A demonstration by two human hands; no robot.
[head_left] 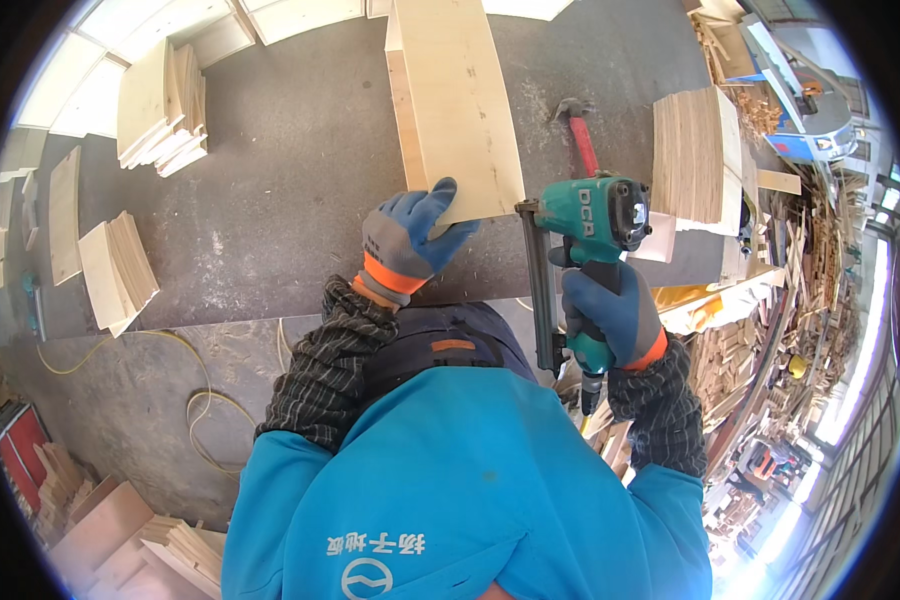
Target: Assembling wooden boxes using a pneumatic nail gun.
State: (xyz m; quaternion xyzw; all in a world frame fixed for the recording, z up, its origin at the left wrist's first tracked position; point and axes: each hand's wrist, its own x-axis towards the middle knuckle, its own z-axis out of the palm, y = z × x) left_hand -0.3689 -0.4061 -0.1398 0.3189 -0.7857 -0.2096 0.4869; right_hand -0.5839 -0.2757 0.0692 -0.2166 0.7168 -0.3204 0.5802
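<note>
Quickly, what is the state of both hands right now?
Left hand: open, touching the near-left corner of the pale wooden board.
Right hand: closed, holding the green pneumatic nail gun.

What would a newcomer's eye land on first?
Probably the bright blue top filling the lower centre, then the green nail gun held in the right grip, right of centre. The long pale wooden piece at top centre follows, its near end touched by the left grip.

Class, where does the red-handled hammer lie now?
In the head view, the hammer lies right of centre on the table, beyond the nail gun, between the plywood panel and board stack.
</note>
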